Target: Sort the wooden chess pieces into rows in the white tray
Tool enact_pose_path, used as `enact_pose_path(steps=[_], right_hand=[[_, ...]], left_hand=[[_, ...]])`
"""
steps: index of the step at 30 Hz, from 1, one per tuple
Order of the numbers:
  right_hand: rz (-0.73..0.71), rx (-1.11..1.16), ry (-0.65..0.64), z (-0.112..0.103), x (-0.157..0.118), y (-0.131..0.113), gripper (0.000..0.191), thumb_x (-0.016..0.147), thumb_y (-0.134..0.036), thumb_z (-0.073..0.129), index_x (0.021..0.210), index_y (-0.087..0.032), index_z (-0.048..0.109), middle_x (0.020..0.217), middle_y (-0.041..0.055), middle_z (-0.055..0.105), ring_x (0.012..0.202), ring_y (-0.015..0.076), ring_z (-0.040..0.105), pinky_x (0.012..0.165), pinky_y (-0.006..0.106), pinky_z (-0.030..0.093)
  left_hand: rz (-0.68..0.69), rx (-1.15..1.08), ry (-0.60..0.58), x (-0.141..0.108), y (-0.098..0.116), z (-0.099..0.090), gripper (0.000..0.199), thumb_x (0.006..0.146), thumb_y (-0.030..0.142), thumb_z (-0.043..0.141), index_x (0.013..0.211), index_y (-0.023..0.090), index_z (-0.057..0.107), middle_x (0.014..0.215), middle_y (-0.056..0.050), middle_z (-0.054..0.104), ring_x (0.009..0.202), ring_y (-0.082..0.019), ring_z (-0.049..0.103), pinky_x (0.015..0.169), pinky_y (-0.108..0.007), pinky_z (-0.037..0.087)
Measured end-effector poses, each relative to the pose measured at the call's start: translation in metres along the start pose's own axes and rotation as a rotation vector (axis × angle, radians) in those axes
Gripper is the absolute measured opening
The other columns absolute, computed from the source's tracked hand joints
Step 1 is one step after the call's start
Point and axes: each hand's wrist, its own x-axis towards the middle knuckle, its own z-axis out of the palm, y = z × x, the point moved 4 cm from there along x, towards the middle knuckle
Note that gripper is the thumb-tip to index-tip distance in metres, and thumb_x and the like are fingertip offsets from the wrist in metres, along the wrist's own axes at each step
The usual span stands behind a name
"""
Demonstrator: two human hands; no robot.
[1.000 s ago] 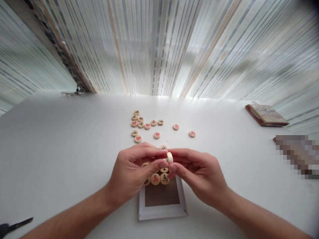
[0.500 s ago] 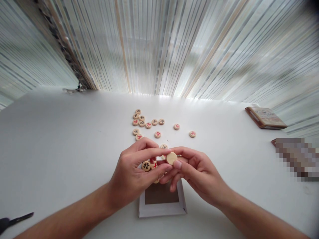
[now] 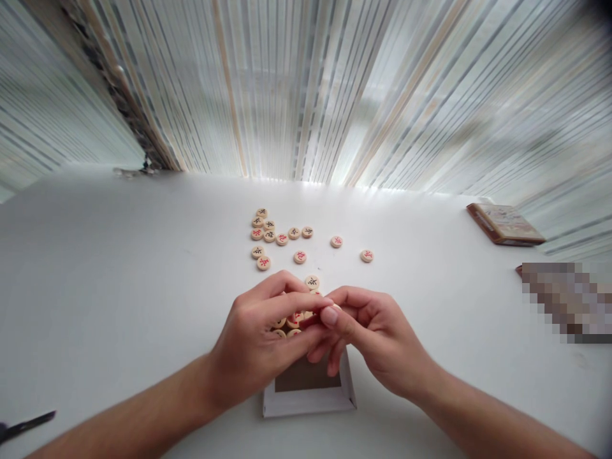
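Note:
Above a shallow white-rimmed box (image 3: pixel 308 406), my left hand (image 3: pixel 261 331) and my right hand (image 3: pixel 382 335) meet at the fingertips. Between them they pinch one round wooden xiangqi piece (image 3: pixel 337 308); only a pale sliver of it shows behind my right thumb. My left index finger and thumb close in from the left side. Larger-looking xiangqi pieces (image 3: pixel 295 320) with red and black characters sit in the far part of the box, partly covered by my left fingers. The near part of the box shows a bare brown bottom (image 3: pixel 306 380).
Several loose xiangqi pieces (image 3: pixel 269 236) lie beyond my hands on the white table (image 3: pixel 143 274). A flat brown-edged box (image 3: pixel 509 224) rests at the far right, with a pixelated object (image 3: pixel 568 299) nearer. A dark, thin tool (image 3: pixel 31 425) lies at lower left. A striped curtain (image 3: pixel 268 83) hangs behind.
The piece between my fingers has turned, so its blank pale face no longer shows and my right thumb covers most of it. The view has shifted slightly.

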Motion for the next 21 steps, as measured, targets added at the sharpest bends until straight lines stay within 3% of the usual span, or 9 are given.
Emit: enact_pose_path(steps=[5, 10, 15, 21], right_hand=[[-0.010, 0.064, -0.085, 0.0023, -0.0001, -0.0038, 0.029, 0.107, -0.038, 0.065, 0.099, -0.013, 0.076, 0.078, 0.0077, 0.079, 0.069, 0.0161, 0.080, 0.060, 0.020, 0.065], [0.018, 0.152, -0.105, 0.0016, 0.0007, -0.0035, 0.027, 0.104, -0.038, 0.069, 0.110, -0.013, 0.078, 0.084, 0.0083, 0.080, 0.072, 0.0189, 0.082, 0.060, 0.023, 0.065], [0.023, 0.121, -0.098, 0.0014, 0.0015, -0.0033, 0.025, 0.101, -0.037, 0.075, 0.108, -0.013, 0.077, 0.083, 0.0078, 0.080, 0.071, 0.0179, 0.082, 0.059, 0.021, 0.065], [0.052, 0.109, -0.105, 0.0007, 0.0017, -0.0008, 0.021, 0.095, -0.033, 0.081, 0.099, -0.013, 0.073, 0.076, 0.0050, 0.080, 0.066, 0.0152, 0.081, 0.056, 0.016, 0.063]], left_hand=[[-0.074, -0.013, 0.003, 0.0049, 0.0009, -0.0029, 0.022, 0.083, 0.007, 0.084, 0.102, 0.018, 0.083, 0.085, -0.001, 0.069, 0.072, -0.009, 0.066, 0.068, -0.018, 0.059], [-0.120, -0.057, 0.009, 0.0042, -0.0041, -0.0055, 0.026, 0.083, 0.007, 0.085, 0.106, 0.020, 0.084, 0.084, 0.000, 0.069, 0.070, -0.010, 0.066, 0.066, -0.020, 0.059], [-0.030, -0.056, 0.018, 0.0020, -0.0044, -0.0059, 0.024, 0.086, 0.010, 0.085, 0.109, 0.019, 0.083, 0.085, -0.001, 0.069, 0.072, -0.011, 0.066, 0.065, -0.019, 0.059], [0.119, 0.029, -0.036, -0.0012, 0.0036, -0.0041, 0.032, 0.091, 0.000, 0.076, 0.118, 0.017, 0.079, 0.093, -0.004, 0.068, 0.076, -0.010, 0.068, 0.068, -0.018, 0.058]])
